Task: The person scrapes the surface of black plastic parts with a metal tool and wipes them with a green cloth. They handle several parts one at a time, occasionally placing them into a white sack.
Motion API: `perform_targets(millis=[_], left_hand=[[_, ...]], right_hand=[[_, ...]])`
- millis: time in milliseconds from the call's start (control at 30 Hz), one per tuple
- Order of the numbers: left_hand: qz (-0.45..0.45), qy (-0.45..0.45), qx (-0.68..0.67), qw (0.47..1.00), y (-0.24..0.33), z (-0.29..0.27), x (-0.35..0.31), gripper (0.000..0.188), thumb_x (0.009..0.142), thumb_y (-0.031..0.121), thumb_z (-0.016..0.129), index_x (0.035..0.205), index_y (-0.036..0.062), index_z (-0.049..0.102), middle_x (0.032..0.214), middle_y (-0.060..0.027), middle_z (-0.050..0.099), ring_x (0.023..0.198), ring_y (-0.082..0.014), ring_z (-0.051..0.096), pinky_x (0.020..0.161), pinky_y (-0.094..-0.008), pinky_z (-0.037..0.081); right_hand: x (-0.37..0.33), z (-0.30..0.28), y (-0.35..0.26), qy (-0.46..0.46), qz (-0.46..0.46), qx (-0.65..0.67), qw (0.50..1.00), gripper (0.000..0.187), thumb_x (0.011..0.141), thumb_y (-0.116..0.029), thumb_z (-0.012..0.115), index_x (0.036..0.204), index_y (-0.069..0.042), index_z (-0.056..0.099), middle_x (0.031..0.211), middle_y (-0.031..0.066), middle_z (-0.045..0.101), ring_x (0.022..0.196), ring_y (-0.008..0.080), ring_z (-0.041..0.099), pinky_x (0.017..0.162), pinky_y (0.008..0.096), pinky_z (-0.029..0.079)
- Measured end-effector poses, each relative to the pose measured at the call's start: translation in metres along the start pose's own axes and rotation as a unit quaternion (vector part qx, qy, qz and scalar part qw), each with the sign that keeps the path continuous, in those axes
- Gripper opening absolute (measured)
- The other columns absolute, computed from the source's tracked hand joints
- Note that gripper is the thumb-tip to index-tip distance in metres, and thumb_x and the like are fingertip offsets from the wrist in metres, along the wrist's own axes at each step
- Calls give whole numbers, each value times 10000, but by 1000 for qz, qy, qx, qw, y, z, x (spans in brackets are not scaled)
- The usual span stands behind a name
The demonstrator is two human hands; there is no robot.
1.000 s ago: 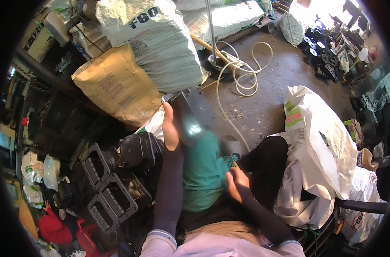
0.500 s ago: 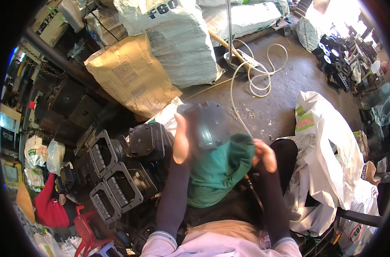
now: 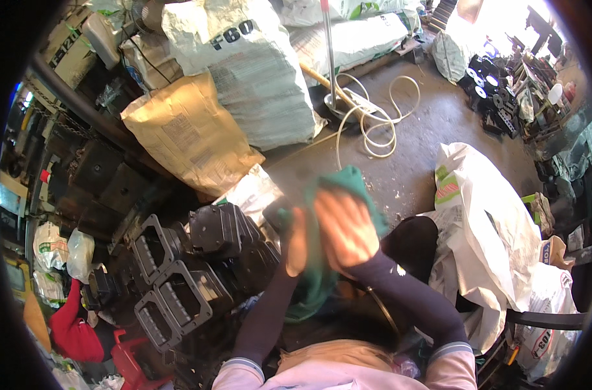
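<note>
A black plastic housing [image 3: 276, 212] is in front of me, mostly hidden by a green cloth [image 3: 353, 180] and blurred. My left hand [image 3: 296, 244] grips it at its left side, thumb up. With the cloth bunched beneath its fingers, my right hand [image 3: 345, 224] presses over the housing from the right. The rest of the cloth hangs down toward my lap. Left of my forearm, several black housings with handle-like frames [image 3: 187, 296] are stacked close together, beside another dark boxy housing [image 3: 218, 229].
Full white sacks [image 3: 263, 97] and a brown paper sack [image 3: 188, 133] stand ahead. A pale hose [image 3: 394, 130] lies coiled around a metal pole [image 3: 329, 58]. A crumpled white sack [image 3: 481, 240] is at my right. Black parts [image 3: 494, 91] are heaped far right; a red chair [image 3: 130, 361] is lower left.
My right hand has moved left and up, carrying the green cloth onto the black housing. The housing, plainly seen before, is now mostly covered. My view has shifted slightly.
</note>
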State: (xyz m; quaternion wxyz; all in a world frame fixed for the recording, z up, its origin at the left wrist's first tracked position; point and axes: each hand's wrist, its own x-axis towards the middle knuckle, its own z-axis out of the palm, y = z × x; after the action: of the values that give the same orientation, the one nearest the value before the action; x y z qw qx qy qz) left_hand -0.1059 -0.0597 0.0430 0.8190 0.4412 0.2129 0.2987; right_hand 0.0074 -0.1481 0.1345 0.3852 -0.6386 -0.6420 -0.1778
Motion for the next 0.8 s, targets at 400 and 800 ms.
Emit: perform_targets(millis=[400,800], left_hand=[[41,-180,76,980,6,5,-36,947,698,622,783,1338,10,448,1207,-91,550,1136,-220,522,971,-350,407],[165,-289,410,849,28,11,-35,1157,559,750,804,1384,34,422,1199,-181,627,1183,-294,586,1016,-437,424]], right_hand=[[-29,-18,-13,-68,167,143,973,430,757,-7,661,1179,60,607,1249,233,595,1191,417,556,1031,526,418],[-38,-8,38,-280,389,350,805,400,980,-189,470,1320,15,525,1312,230,572,1222,379,551,1019,408,437]])
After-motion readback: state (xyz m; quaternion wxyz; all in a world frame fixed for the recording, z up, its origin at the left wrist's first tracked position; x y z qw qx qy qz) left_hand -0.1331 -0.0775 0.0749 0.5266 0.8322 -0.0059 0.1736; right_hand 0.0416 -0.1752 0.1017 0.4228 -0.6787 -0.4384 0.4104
